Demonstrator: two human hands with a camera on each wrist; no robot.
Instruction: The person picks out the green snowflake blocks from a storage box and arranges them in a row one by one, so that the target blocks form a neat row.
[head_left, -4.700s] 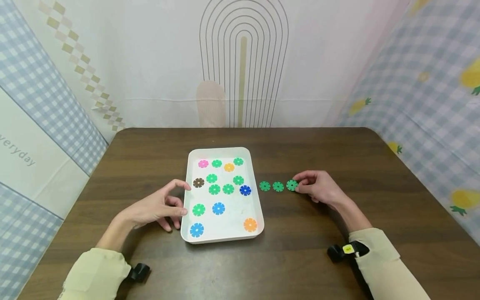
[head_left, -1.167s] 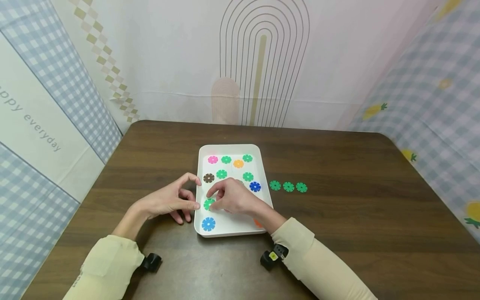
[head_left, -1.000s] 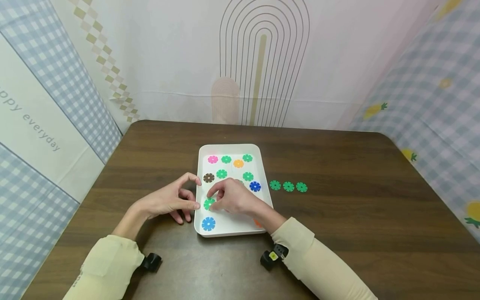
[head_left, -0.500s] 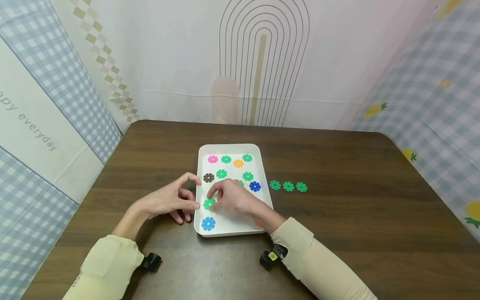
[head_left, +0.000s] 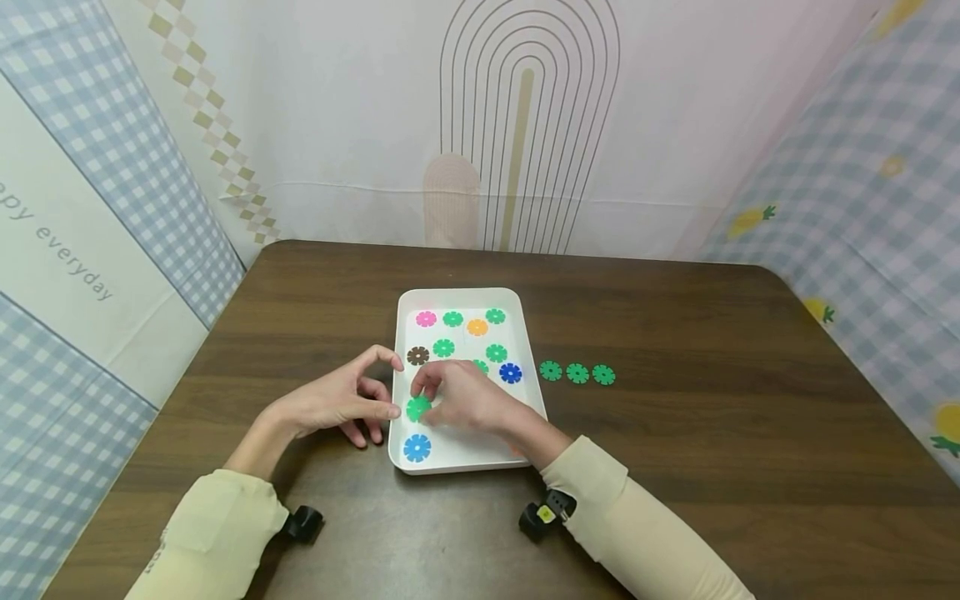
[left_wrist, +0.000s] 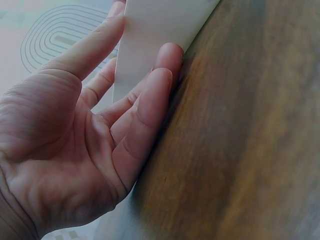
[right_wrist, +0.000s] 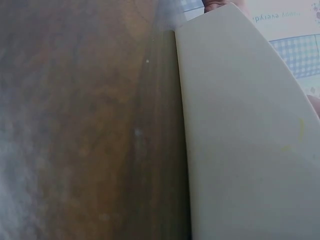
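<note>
A white tray with notched plastic discs of several colours stands on the table. My left hand holds its left edge, thumb and forefinger at the rim; in the left wrist view, the other fingers curl beside the tray's outer wall. Inside the tray, my right hand pinches a green notched disc between thumb and forefinger. That hand hides some discs behind it. Three green discs, the middle one among them, lie in a row on the table to the right of the tray.
A blue disc lies near the tray's front left corner. Brown, pink, yellow-orange and dark blue discs lie farther back with green ones. The dark wooden table reaches back to a patterned cloth.
Since the oldest frame, my right hand has let go of the third green disc in the row and moved left into the tray. Lately its fingers have closed on another green disc; my left hand stays put.
</note>
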